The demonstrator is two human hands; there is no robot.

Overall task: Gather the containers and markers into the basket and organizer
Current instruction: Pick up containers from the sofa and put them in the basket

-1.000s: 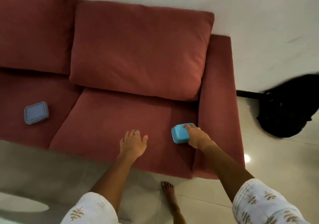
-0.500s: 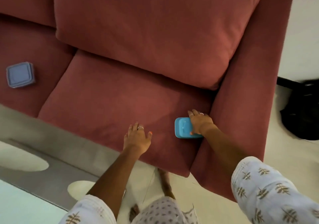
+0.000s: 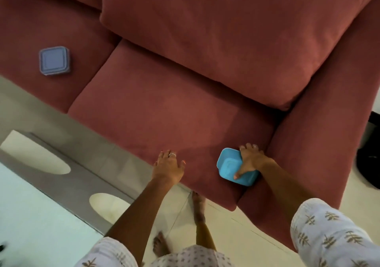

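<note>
Fingers (image 3: 247, 148) of the right hand (image 3: 251, 160) are curled over the far edge of the blue container (image 3: 230, 167), thumb stretched across its upturned face toward the near rim; I record this as a firm grip. The container is a bright blue, rounded-square plastic tub, tilted, with a recessed panel showing. It sits at the front right corner of the sofa (image 3: 164, 112) seat, just beside the armrest. The left hand (image 3: 168, 167) rests flat near the seat's front edge, fingers lightly spread and holding nothing, a ring on one finger. I note a second container (image 3: 54, 60), pale lilac-blue, square with rounded corners and lidded, lying flat on the left seat cushion, well apart from both hands. A large back cushion (image 3: 226, 36) leans behind the right seat
</note>
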